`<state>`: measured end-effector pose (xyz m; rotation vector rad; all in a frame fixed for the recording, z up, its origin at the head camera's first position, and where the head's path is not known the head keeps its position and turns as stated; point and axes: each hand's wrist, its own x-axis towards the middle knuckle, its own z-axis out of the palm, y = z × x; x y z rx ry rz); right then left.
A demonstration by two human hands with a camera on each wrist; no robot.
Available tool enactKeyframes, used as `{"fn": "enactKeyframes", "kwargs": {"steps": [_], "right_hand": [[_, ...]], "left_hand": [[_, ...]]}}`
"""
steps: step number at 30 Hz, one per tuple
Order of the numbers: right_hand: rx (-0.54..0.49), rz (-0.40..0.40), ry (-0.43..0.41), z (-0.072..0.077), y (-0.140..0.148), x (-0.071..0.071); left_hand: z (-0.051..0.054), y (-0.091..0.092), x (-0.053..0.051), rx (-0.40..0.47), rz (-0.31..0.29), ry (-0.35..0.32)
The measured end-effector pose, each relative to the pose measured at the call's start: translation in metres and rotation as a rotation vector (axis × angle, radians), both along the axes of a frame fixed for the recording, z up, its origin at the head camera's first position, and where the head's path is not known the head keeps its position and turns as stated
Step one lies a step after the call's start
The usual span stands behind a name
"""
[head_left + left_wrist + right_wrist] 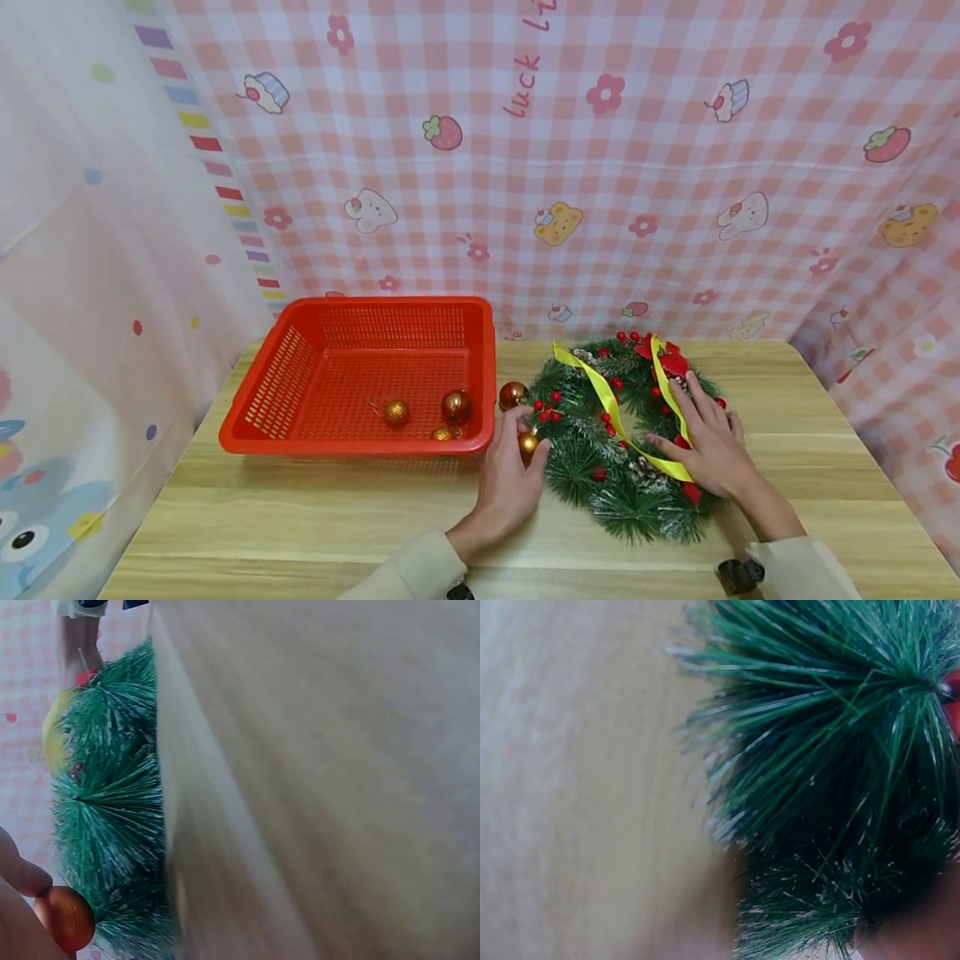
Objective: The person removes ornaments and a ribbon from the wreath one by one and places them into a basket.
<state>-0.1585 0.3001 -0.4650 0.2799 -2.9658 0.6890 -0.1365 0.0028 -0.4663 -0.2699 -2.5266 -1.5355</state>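
On the wooden table lies a green Christmas wreath (573, 471), dressed with red berries, pine cones and red bows. My left hand (504, 479) is at the wreath's left edge, thumb and fingers curled about a small gold bauble (528, 443); the same bauble (64, 919) shows against the needles in the left wrist view. Just beyond those fingers sits a shiny brown bauble (513, 394). My right hand (712, 446) rests on the wreath's right side with fingers spread, beside a yellow ribbon (603, 396) that lies loosely over the wreath. The right wrist view shows mostly needles.
A red plastic basket (352, 445) stands left of the wreath, close to my left hand. In it lie a glittery gold bauble (396, 412), a shiny brown bauble (456, 406) and another gold bauble (444, 433). A pink checked curtain (510, 192) hangs behind the table (300, 533).
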Motion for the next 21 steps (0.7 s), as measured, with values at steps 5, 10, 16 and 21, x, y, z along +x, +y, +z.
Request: {"fn": "enactKeyframes", "kwargs": {"steps": [5,10,16,21], "right_hand": [[-0.004,0.003,0.005,-0.0006,0.0000,0.0001],[-0.004,0.000,0.002,-0.0006,0.0004,-0.0002],[-0.008,-0.002,-0.004,-0.0003,0.0004,-0.0004],[-0.007,-0.003,-0.006,0.0006,0.0001,-0.0003]], "left_hand": [[0.0057,0.0005,0.0001,0.055,-0.013,-0.003],[0.0072,0.0016,0.0007,0.118,-0.031,-0.039],[0.0093,0.0032,0.0017,0.151,-0.050,-0.055],[0.0098,0.0028,0.0015,0.171,-0.064,-0.074]]}}
